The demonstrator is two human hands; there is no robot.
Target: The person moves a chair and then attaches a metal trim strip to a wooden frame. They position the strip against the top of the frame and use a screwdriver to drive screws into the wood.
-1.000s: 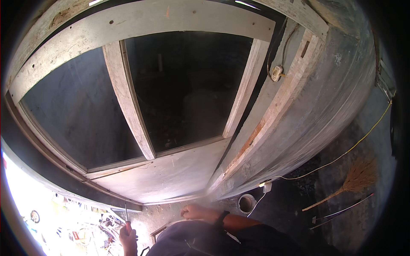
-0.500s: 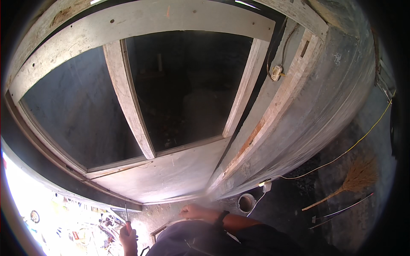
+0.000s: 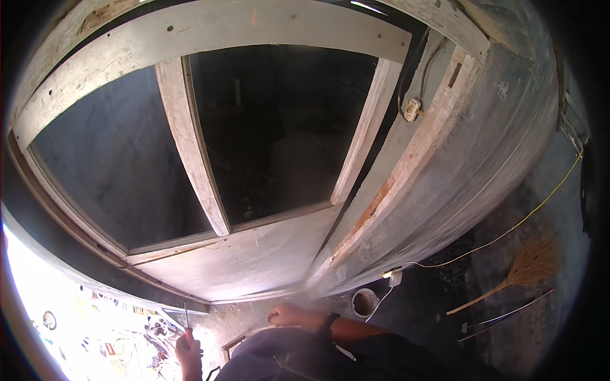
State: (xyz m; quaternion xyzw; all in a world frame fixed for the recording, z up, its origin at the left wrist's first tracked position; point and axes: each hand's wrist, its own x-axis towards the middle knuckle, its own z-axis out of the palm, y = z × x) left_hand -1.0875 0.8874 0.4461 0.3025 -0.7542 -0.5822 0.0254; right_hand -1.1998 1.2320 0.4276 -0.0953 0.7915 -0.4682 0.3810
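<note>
At the lower left, my left hand (image 3: 189, 353) is closed around a screwdriver (image 3: 189, 333) with a reddish handle. Its thin shaft points up beside the bottom corner of the door's dark edge; whether the tip touches cannot be made out. My right hand (image 3: 284, 314), with a dark band on the wrist, is curled in front of my body, below the foot of the door. What its fingers hold, if anything, is hidden. Above both hands rises a large pale wooden door (image 3: 267, 244) with two dark openings split by an upright bar.
A white socket (image 3: 413, 109) with a cable hangs beside the door's frame post (image 3: 406, 168). To the right lie a straw broom (image 3: 530, 263), thin rods and a yellow cord (image 3: 508, 232). A round container (image 3: 365, 303) stands near my right forearm. Bright clutter (image 3: 117, 346) fills the lower left.
Almost nothing differs. My left hand and the screwdriver have shifted very slightly left, while the right hand keeps its place.
</note>
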